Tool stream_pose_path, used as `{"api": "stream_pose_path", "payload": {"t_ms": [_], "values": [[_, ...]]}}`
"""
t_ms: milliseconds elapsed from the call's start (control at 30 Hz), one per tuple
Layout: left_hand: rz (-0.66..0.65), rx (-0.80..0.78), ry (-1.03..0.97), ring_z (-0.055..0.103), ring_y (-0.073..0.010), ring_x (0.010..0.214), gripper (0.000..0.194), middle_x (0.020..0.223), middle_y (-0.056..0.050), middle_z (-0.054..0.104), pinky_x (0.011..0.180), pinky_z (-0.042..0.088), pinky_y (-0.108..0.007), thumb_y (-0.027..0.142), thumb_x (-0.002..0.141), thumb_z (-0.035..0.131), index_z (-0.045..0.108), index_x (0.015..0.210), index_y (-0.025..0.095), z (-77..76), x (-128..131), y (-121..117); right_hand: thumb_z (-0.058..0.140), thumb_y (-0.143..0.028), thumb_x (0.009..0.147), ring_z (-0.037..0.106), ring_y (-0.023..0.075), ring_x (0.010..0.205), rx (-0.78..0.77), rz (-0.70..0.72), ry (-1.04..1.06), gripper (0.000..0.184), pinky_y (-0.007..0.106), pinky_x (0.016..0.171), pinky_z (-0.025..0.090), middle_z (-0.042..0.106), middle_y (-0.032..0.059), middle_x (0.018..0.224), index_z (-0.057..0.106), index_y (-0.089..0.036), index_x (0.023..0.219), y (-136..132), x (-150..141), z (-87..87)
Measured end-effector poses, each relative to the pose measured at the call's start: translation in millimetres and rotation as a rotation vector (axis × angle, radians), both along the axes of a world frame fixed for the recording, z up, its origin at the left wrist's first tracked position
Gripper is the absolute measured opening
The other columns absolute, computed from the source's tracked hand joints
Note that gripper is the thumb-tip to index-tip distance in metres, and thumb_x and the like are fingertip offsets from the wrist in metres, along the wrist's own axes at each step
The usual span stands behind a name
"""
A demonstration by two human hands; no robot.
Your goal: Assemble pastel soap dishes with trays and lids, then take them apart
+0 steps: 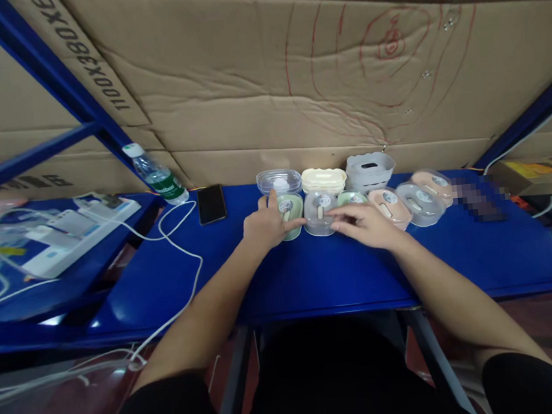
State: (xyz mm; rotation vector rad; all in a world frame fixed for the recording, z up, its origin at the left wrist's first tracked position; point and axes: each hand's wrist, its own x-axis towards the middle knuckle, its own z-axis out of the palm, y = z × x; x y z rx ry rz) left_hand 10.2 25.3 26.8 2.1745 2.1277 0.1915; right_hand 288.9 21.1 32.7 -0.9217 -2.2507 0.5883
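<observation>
My left hand (266,224) is spread over a small green lidded plastic box (291,207), its thumb reaching right to the edge of a grey lidded box (317,226). My right hand (366,225) lies low at that grey box's right side, with fingers stretched and thumb apart. Its fingertips reach the box's edge; whether they press on it I cannot tell. Behind the right hand, another green box (352,197) is partly hidden. Farther right lie a pink box (393,205), a second grey box (421,205) and another pink box (433,185), overlapping. Most lids carry a round sticker and a pale tab.
Along the cardboard back wall stand a clear container (278,179), cream containers (323,178) and grey-white baskets (370,168). Leftward are a phone (212,204), a water bottle (160,178), a white cable (197,260) and a power strip (81,235). A carton (541,176) sits at right.
</observation>
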Motion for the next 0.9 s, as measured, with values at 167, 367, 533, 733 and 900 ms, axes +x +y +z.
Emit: {"api": "stream_pose_path", "payload": {"t_ms": [167, 367, 533, 733, 900], "values": [[-0.032, -0.026, 0.014, 0.069, -0.049, 0.136, 0.103, 0.177, -0.028, 0.04, 0.111, 0.059, -0.055, 0.084, 0.102, 0.05, 0.033, 0.175, 0.014, -0.7, 0, 2, 0.061, -0.038, 0.106, 0.078, 0.0289, 0.108, 0.205, -0.19, -0.229, 0.036, 0.043, 0.098, 0.058, 0.084, 0.0127, 0.123, 0.082, -0.021, 0.13, 56, 8, 32.5], [-0.065, -0.053, -0.052, 0.064, -0.0479, 0.144, 0.099, 0.178, -0.027, 0.039, 0.116, 0.056, -0.057, 0.079, 0.104, 0.049, 0.03, 0.177, 0.015, -1.0, -5, 3, 0.058, -0.028, 0.104, 0.073, 0.0338, 0.123, 0.196, -0.365, -0.706, 0.038, 0.04, 0.094, 0.054, 0.077, 0.0174, 0.14, 0.081, -0.019, 0.134, 104, -10, 36.9], [-0.088, -0.036, -0.098, 0.063, -0.0497, 0.146, 0.099, 0.176, -0.03, 0.04, 0.118, 0.054, -0.06, 0.073, 0.105, 0.053, 0.029, 0.176, 0.01, -4.9, -8, 4, 0.059, -0.024, 0.102, 0.075, 0.0305, 0.116, 0.163, -0.406, -0.788, 0.031, 0.034, 0.085, 0.052, 0.081, 0.0173, 0.127, 0.085, -0.019, 0.118, 108, -19, 30.9], [-0.08, -0.029, -0.101, 0.064, -0.0484, 0.145, 0.103, 0.177, -0.031, 0.039, 0.118, 0.055, -0.058, 0.078, 0.105, 0.049, 0.023, 0.178, 0.01, -6.8, -9, 6, 0.048, -0.022, 0.106, 0.074, 0.0311, 0.118, 0.18, -0.488, -0.713, 0.035, 0.037, 0.09, 0.053, 0.078, 0.0175, 0.131, 0.08, -0.016, 0.119, 102, -19, 30.3], [-0.041, -0.04, -0.146, 0.067, -0.0497, 0.141, 0.108, 0.174, -0.032, 0.043, 0.115, 0.057, -0.059, 0.078, 0.104, 0.053, 0.019, 0.179, 0.009, 0.8, -9, 3, 0.045, -0.028, 0.109, 0.07, 0.0338, 0.125, 0.255, -0.53, -0.474, 0.031, 0.042, 0.095, 0.055, 0.072, 0.0215, 0.141, 0.068, -0.016, 0.125, 89, -9, 25.1]]}}
